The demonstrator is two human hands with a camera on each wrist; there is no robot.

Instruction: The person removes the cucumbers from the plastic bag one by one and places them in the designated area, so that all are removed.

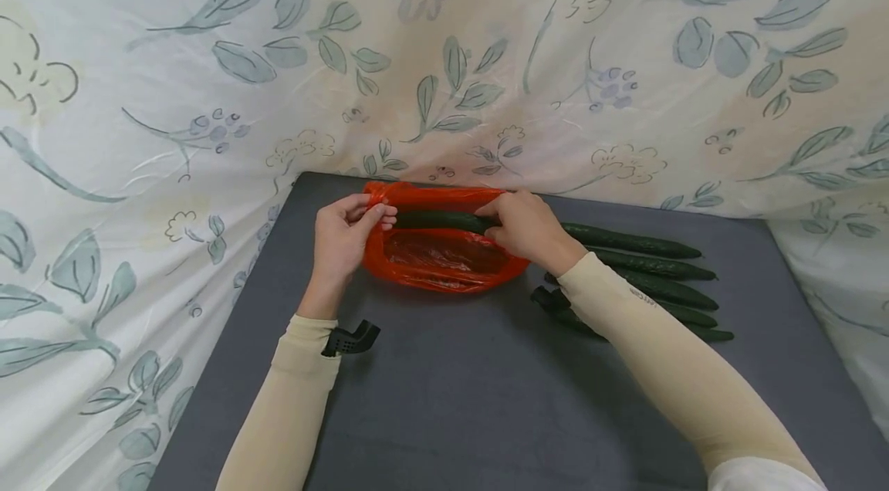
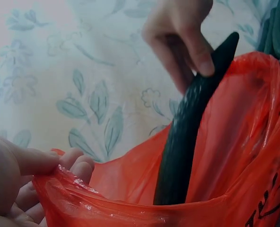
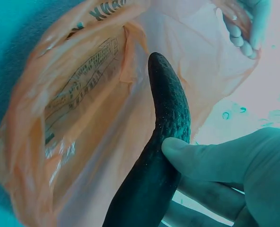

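A red plastic bag point(image 1: 444, 282) with printed dark lettering lies with its mouth spread apart on the dark table. My left hand point(image 1: 342, 236) pinches the bag's rim at its left end, thumb against fingers, as the left wrist view also shows. In my right hand point(image 1: 524, 225) a dark green cucumber point(image 1: 441, 220) is gripped between thumb and fingers near one end. The cucumber point(image 2: 180, 151) reaches into the bag's mouth in the left wrist view, its lower end hidden behind the rim. In the right wrist view the cucumber point(image 3: 170, 101) curves toward its tip.
Several more cucumbers point(image 1: 667, 290) lie side by side on the dark table point(image 1: 444, 398), right of the bag and partly under my right forearm. A floral cloth point(image 1: 430, 51) hangs behind and beside the table. Each wrist wears a black camera mount point(image 1: 354, 338).
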